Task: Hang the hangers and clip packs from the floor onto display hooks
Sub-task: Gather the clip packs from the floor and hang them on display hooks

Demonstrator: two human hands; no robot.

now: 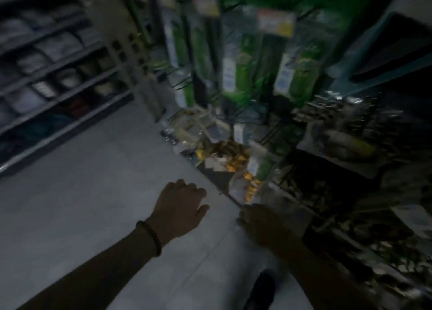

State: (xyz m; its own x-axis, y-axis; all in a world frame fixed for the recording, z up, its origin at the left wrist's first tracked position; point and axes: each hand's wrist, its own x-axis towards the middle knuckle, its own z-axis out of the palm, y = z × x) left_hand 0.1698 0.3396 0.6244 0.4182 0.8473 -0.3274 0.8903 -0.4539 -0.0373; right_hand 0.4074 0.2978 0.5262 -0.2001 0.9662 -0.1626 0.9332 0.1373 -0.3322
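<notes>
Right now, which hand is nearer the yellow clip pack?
Right. The right hand is just below the yellow clip pack; the left hand is apart, further left.

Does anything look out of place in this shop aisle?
Yes. A heap of packs with yellow clips lies on the floor, while the green packs hang above it. The picture is too blurred to tell more.
</notes>
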